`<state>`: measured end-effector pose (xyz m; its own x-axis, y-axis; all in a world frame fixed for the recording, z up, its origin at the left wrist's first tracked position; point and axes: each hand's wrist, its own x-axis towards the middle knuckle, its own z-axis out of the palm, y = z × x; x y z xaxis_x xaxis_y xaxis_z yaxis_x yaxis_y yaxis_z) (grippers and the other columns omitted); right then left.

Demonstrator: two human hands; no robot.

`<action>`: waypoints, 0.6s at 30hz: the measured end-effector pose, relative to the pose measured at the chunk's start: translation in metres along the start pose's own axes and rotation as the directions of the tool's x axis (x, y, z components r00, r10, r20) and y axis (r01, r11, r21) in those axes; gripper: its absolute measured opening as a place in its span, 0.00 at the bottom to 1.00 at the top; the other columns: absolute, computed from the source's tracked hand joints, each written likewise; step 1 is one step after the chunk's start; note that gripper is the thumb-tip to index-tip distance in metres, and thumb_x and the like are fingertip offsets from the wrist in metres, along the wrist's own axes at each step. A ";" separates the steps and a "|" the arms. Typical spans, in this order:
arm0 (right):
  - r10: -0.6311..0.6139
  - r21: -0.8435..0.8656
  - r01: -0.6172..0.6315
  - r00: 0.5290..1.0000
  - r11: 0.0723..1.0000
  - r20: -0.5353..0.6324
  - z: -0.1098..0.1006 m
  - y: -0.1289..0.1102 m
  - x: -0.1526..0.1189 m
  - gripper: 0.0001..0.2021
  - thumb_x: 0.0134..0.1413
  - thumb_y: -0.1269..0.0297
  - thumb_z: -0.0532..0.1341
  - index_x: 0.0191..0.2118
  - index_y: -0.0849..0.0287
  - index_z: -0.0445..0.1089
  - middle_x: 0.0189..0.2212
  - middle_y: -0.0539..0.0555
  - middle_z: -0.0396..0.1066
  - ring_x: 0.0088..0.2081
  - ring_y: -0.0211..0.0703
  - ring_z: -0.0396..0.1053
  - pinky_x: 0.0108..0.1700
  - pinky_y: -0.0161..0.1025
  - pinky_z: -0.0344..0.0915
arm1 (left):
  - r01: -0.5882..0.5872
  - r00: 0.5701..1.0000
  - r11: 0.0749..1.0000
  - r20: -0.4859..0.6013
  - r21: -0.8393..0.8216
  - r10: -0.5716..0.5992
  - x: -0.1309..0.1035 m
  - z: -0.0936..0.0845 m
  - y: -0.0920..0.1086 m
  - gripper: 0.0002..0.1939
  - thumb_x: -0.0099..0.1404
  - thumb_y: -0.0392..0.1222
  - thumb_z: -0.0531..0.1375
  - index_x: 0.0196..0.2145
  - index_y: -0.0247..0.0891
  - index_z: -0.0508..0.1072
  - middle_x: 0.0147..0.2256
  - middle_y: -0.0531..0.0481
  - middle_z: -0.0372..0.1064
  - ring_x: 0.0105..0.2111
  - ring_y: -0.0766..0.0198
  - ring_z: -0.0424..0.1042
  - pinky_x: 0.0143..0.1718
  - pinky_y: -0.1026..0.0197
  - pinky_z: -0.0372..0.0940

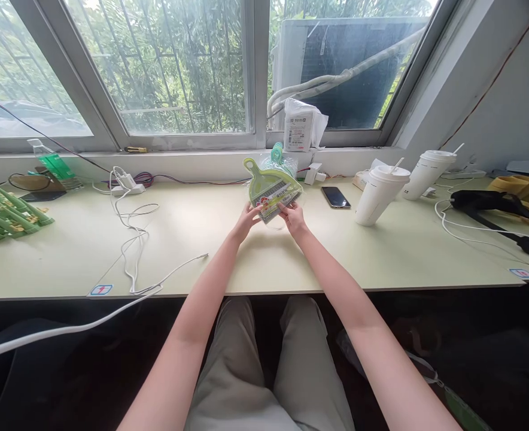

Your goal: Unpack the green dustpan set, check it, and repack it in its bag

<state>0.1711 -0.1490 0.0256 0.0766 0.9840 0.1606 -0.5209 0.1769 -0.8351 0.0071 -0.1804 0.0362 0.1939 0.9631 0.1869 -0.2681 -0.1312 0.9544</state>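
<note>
A small lime-green dustpan [265, 177] with a looped handle is held up over the middle of the table, tilted, its handle pointing up and to the left. A printed label and dark bristles, apparently of a small brush, show on its front. My left hand [247, 221] grips its lower left edge and my right hand [294, 219] its lower right edge, thumbs on the front. Some fingers are hidden behind it. Just beyond stands a clear plastic-wrapped item with a teal handle [276, 152], partly covered by the dustpan.
A phone [335, 197] and two white lidded cups with straws, the nearer cup [381, 194] leaning in view, are to the right. White cables [134, 239] trail across the left side. A green bottle [57, 166] stands at the back left; black straps [498, 215] lie far right.
</note>
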 end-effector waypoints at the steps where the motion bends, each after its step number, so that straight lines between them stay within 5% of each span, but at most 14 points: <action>1: 0.002 -0.005 -0.002 1.000 1.000 0.006 0.001 0.001 0.000 0.19 0.39 0.66 0.74 0.37 0.55 0.67 0.41 0.53 0.77 0.53 0.50 0.72 0.56 0.50 0.72 | -0.004 1.000 1.000 -0.011 0.004 0.004 0.000 -0.001 0.001 0.31 0.56 0.49 0.66 0.56 0.45 0.63 0.57 0.44 0.66 0.58 0.52 0.65 0.56 0.47 0.64; 18: 0.065 -0.033 -0.064 0.997 0.997 0.029 0.000 -0.001 -0.002 0.15 0.44 0.70 0.71 0.37 0.55 0.68 0.38 0.51 0.78 0.47 0.46 0.76 0.55 0.46 0.73 | 0.045 0.999 0.996 -0.034 0.072 -0.043 0.000 -0.002 -0.002 0.33 0.52 0.44 0.65 0.55 0.48 0.58 0.51 0.48 0.69 0.44 0.59 0.73 0.48 0.49 0.68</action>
<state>0.1711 -0.1507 0.0265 0.0178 0.9924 0.1214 -0.4967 0.1142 -0.8604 0.0055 -0.1799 0.0338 0.1733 0.9751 0.1380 -0.1908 -0.1043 0.9761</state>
